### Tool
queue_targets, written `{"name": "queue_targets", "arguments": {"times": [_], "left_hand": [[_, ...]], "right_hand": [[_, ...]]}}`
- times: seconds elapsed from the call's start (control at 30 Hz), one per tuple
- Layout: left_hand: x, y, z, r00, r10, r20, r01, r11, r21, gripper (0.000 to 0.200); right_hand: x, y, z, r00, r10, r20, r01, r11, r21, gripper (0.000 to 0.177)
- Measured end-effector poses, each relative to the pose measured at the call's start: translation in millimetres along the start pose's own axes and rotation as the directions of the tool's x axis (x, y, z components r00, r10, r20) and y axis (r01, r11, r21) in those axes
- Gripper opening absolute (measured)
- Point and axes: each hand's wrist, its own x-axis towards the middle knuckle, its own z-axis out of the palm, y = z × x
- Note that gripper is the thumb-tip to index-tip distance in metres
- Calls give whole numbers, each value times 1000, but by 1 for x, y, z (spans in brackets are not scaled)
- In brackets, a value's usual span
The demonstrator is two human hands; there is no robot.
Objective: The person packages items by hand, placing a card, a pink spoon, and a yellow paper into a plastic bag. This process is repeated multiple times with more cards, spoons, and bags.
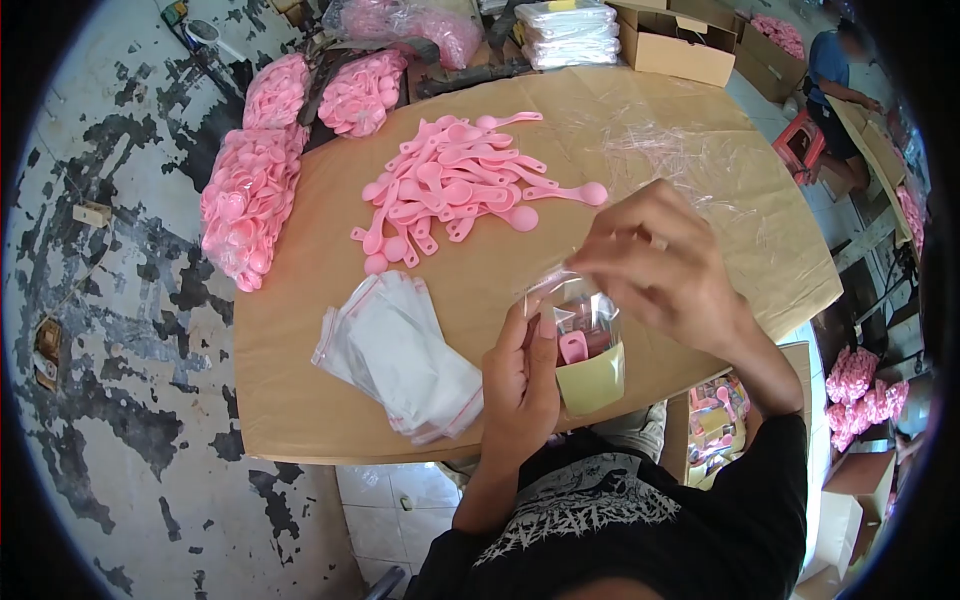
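Note:
My left hand (522, 385) grips a clear plastic bag (606, 312) by its left side, thumb in front. Inside the bag are a pink spoon (573, 347), showing only its handle end, and a pale yellow card (592, 382). Over the bag's top edge, my right hand (660, 265) is closed in a pinch, slightly blurred; what its fingertips hold is too small to make out. Left of my left hand lies a stack of flat clear bags (395, 350) with red lines along the edges. Beyond my hands, loose pink spoons (450, 185) form a pile.
Brown paper (300, 400) covers the table. Thin clear strips (665, 150) lie scattered at the back right. Packed bags of pink spoons (255, 190) line the left edge. A cardboard box (675, 45) stands behind; an open box (715, 415) of filled bags sits below right. Another person (835, 90) sits far right.

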Motion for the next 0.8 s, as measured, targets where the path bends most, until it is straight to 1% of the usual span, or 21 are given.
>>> {"name": "queue_targets", "arguments": {"times": [0.03,0.07,0.13,0.27,0.33,0.37,0.43,0.47,0.53,0.57,0.63,0.67,0.73,0.77,0.8], "left_hand": [[-1,3,4,1000,10,-21,-10,1000,-18,34],[-2,6,7,999,37,-15,-36,997,69,34],[-4,11,9,996,87,6,-86,966,244,35],[-5,9,7,998,34,58,-54,912,406,33],[-5,14,7,997,-6,83,-35,871,490,32],[-5,16,7,995,-27,97,-27,857,514,31],[-4,20,7,989,-69,128,-15,828,561,30],[-5,17,6,987,-56,148,-41,813,581,31],[-5,7,2,981,-28,194,-100,780,618,34],[-5,9,2,978,-41,205,-93,793,603,36],[-7,14,1,971,-68,228,-77,816,573,39],[-7,11,0,960,-62,272,-81,872,483,40],[-10,3,-1,936,-38,349,-69,954,290,42],[-11,5,0,954,-66,292,25,989,144,40],[-13,9,3,965,-103,241,109,994,-12,38]], "right_hand": [[2,-2,-1,998,-61,30,62,997,-40,21],[3,-4,-1,991,-120,62,125,989,-77,22],[0,-4,3,989,-118,94,127,987,-95,21],[-7,0,5,978,-124,169,146,981,-127,22],[-9,1,6,975,-137,178,162,977,-136,21],[-10,1,6,973,-142,183,169,976,-141,20],[-13,2,5,962,-118,248,150,981,-119,19],[-14,3,4,955,-104,278,140,984,-110,19],[-17,5,4,960,-74,269,94,994,-61,21],[-18,6,4,963,-60,264,72,997,-37,22],[-20,12,0,987,7,163,-11,1000,23,20],[-21,16,-2,993,41,115,-48,997,57,20],[-16,14,-18,976,203,79,-213,964,161,12],[-14,14,-29,957,281,66,-289,933,213,9],[-17,20,-39,935,355,-19,-320,865,387,5]]}}
